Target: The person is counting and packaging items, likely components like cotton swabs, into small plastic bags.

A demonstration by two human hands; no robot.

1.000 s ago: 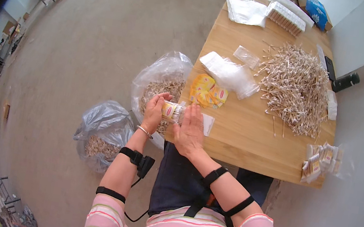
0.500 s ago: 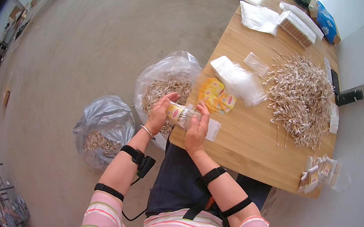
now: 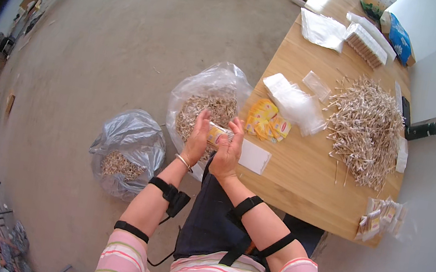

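Note:
Between my two hands is a small clear pack of cotton swabs (image 3: 218, 135) with a yellow label. My left hand (image 3: 196, 139) is closed against its left end. From the right, my right hand (image 3: 228, 150) grips the pack, thumb across its front. Both hands are just off the table's left edge, above a clear bag of swabs (image 3: 204, 112). Beside them on the table lie yellow label cards (image 3: 268, 120) and a white card (image 3: 254, 157). Clear plastic sleeves (image 3: 295, 104) are stacked just beyond the labels.
A large heap of loose cotton swabs (image 3: 366, 129) covers the right of the wooden table (image 3: 301, 187). Filled packs (image 3: 382, 220) sit at its near right corner. A bundled swab row (image 3: 367, 44) and white bags (image 3: 322, 29) lie farther back. Another swab bag (image 3: 126, 152) stands on the floor.
My hands have come closer together around the pack, with the right hand moving left and covering more of it. The view has shifted slightly, and more of the white card shows.

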